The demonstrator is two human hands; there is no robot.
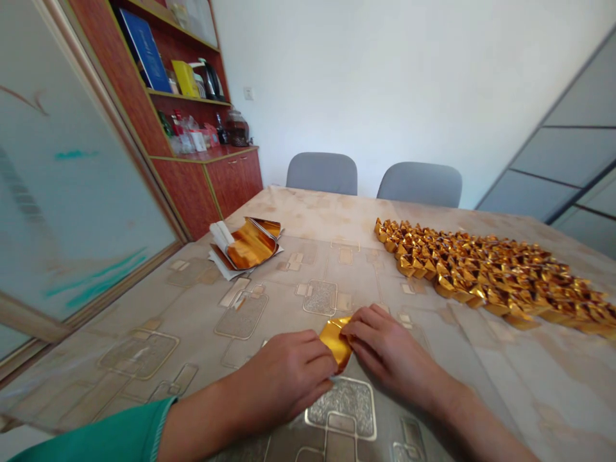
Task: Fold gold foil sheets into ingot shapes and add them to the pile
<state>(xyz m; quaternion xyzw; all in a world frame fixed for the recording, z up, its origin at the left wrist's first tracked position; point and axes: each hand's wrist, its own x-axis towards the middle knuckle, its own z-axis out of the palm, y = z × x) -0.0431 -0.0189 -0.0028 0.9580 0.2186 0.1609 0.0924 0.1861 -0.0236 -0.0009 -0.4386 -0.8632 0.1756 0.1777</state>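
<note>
A small folded piece of gold foil paper is held just above the table, near its front. My left hand pinches its left side, with the fingers curled over the edge. On the opposite side, my right hand grips the foil between thumb and fingers. Part of the piece is covered by the fingers. Farther back on the left lies a loose stack of gold foil sheets with white backing. Many folded gold paper ingots stand packed in rows on the right side.
A patterned clear cover lies over the table. Two grey chairs stand behind its far edge. A red-brown cabinet with bottles and a kettle is at the back left, beside a frosted glass door.
</note>
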